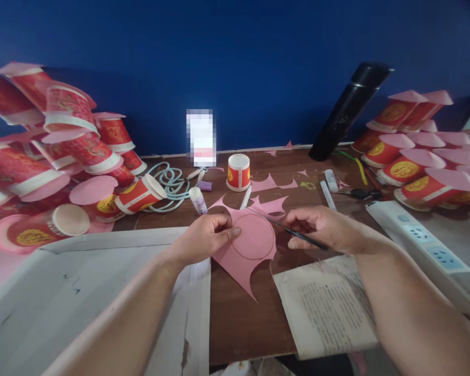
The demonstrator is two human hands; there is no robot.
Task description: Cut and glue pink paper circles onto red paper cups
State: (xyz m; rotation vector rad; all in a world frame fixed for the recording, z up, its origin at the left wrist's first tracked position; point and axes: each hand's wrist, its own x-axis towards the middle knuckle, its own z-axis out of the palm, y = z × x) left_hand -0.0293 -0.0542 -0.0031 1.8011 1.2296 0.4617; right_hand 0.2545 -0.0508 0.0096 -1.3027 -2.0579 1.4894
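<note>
Left fingers [226,236] pinching pink paper [254,239], right fingers [300,242] half-curled, seemingly holding scissors [290,231]

A cup [238,175] stands on the table [237,324] behind the paper [254,237], left of the power strip [423,237].

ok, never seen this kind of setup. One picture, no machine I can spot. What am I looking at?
There is no machine: these are a person's bare hands, seen from a camera worn on the head, looking forward and down. The left hand pinches a jagged pink paper sheet marked with a circle outline. The right hand holds a slim black tool by the sheet's edge; its exact type is hard to make out. On the dark brown table, beyond the sheet, an upright red-and-white paper cup stands. Red paper cups with pink paper tops are piled at left and right. A folded printed paper lies nearer the person.
</note>
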